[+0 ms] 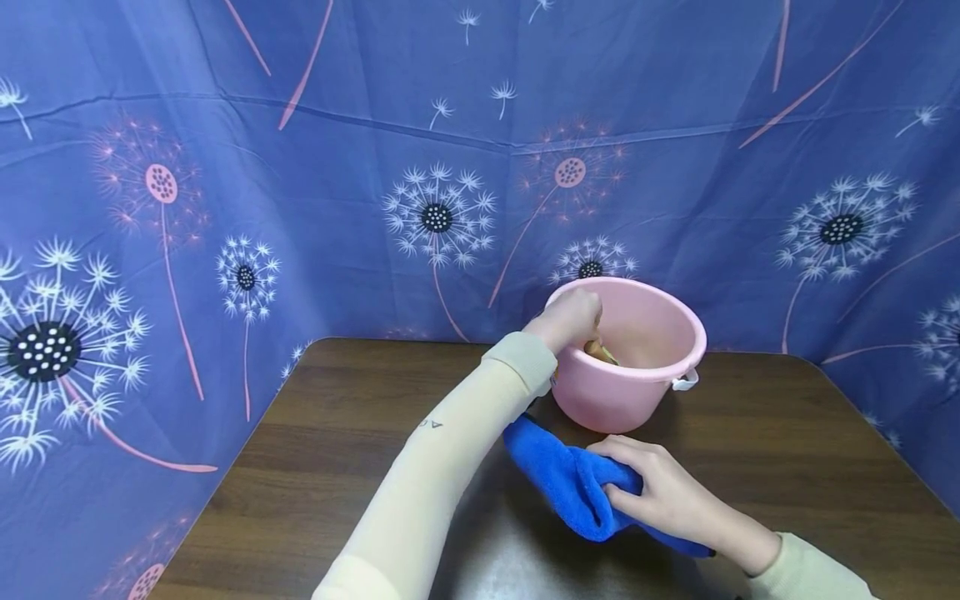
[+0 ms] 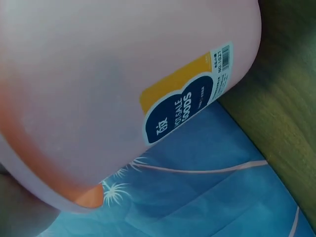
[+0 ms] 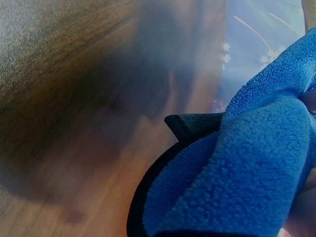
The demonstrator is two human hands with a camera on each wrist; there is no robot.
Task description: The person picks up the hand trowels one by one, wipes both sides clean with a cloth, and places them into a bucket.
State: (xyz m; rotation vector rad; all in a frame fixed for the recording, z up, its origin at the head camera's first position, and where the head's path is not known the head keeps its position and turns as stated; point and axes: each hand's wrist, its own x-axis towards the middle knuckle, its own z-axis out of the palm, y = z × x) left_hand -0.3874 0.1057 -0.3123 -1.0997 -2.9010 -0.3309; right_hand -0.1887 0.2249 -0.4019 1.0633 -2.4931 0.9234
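A pink bucket (image 1: 630,396) stands on the table, and its side with a printed label (image 2: 185,98) fills much of the left wrist view. My left hand (image 1: 573,317) reaches over the bucket's near left rim, its fingers mostly hidden inside. Just below those fingers, a small tan thing with a yellow-green edge (image 1: 600,353) shows in the bucket; its kind is unclear. My right hand (image 1: 660,492) grips a bunched blue towel (image 1: 566,483) in front of the bucket. The right wrist view shows the towel's fuzzy folds and dark edging (image 3: 140,202).
The brown wooden table (image 1: 322,467) reaches back to a blue curtain (image 1: 337,208) with a dandelion print. A white handle joint (image 1: 686,381) sticks out at the bucket's right side.
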